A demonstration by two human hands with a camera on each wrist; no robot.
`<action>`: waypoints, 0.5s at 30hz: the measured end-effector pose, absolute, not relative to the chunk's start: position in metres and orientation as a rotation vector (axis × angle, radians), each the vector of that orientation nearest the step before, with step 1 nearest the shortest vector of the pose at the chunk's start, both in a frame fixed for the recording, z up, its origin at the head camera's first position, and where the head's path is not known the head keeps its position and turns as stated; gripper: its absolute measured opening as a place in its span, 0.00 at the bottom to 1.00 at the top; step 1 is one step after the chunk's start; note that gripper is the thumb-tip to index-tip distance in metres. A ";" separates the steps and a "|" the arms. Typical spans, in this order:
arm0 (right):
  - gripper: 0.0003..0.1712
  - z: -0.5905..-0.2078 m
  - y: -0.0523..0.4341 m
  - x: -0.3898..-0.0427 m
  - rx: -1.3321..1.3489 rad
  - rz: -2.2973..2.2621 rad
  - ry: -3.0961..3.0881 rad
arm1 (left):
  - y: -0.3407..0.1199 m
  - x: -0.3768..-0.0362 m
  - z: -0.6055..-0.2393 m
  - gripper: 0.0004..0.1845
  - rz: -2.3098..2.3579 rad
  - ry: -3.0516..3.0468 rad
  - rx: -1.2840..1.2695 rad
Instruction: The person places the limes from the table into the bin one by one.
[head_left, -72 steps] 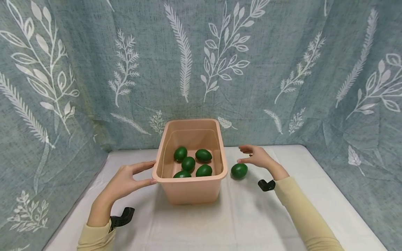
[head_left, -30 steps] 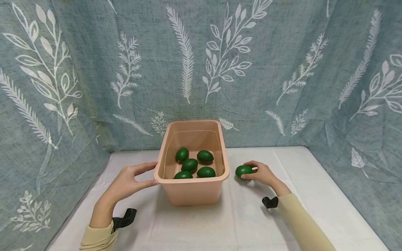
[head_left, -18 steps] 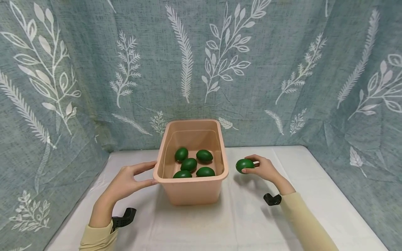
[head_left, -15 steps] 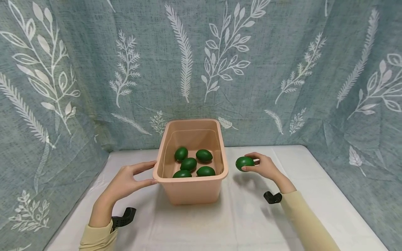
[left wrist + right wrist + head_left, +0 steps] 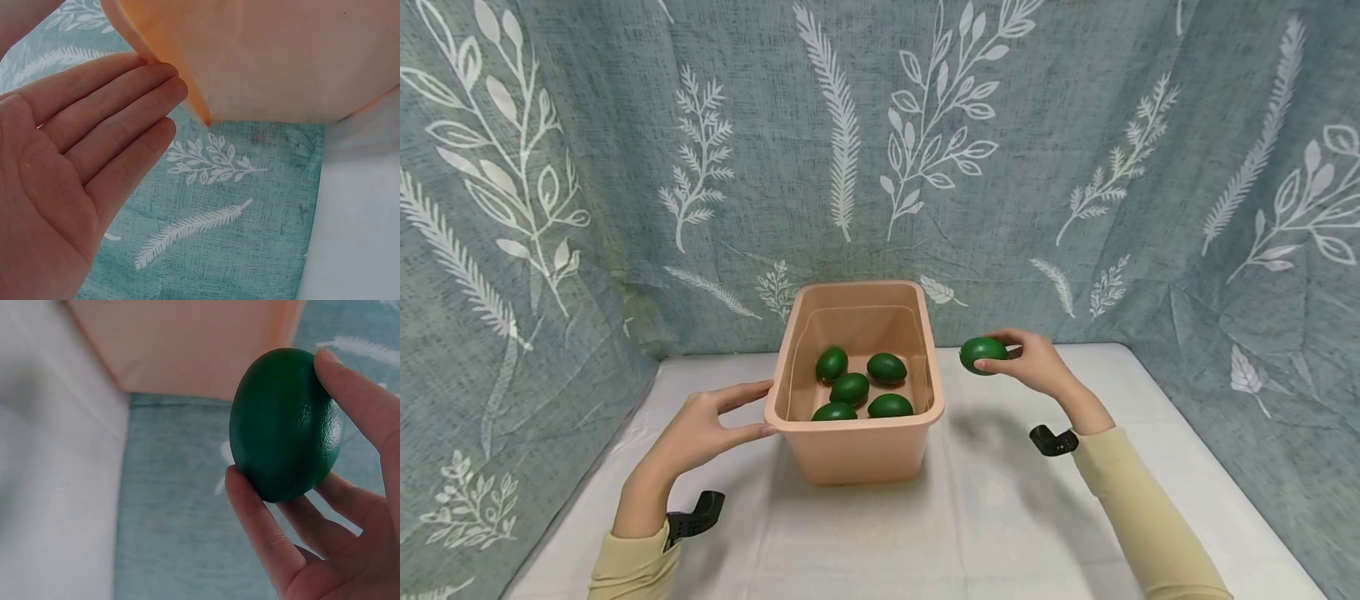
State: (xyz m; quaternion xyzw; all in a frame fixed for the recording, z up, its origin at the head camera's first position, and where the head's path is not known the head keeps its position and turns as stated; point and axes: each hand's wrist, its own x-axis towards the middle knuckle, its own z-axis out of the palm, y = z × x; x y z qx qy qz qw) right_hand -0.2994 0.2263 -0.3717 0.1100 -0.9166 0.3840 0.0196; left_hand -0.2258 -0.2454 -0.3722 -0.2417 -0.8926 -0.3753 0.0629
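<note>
My right hand [image 5: 1030, 362] pinches a glossy dark-green oval fruit [image 5: 982, 356] and holds it above the table, right of the peach-coloured plastic tub [image 5: 865, 454]. The right wrist view shows the thumb at one end of this fruit [image 5: 284, 425] and fingertips around the other. Several similar green fruits [image 5: 850, 389] lie on the tub's floor; the near wall partly hides the front ones. On the tub's left side, my left hand [image 5: 700, 429] rests its fingertips against the rim. Its fingers [image 5: 119, 106] look straight in the left wrist view, and the thumb is mostly out of frame.
A white cloth [image 5: 865, 550] covers the table. Behind it and on both sides hangs a blue-green curtain [image 5: 760, 167] with white leaf prints, close behind the tub. Each wrist wears a black camera mount [image 5: 1055, 440].
My right hand has reached down, taken hold of the green fruit on the table and lifted it. The left hand and the tub have stayed in place.
</note>
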 end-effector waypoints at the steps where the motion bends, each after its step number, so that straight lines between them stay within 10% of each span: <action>1: 0.39 -0.367 0.225 -0.300 0.344 1.188 -2.840 | -0.246 -0.226 -0.372 0.33 -1.136 -2.699 -0.730; 15: 0.40 -0.308 0.190 -0.315 0.477 1.036 -2.871 | -0.246 -0.226 -0.371 0.32 -1.133 -2.706 -0.729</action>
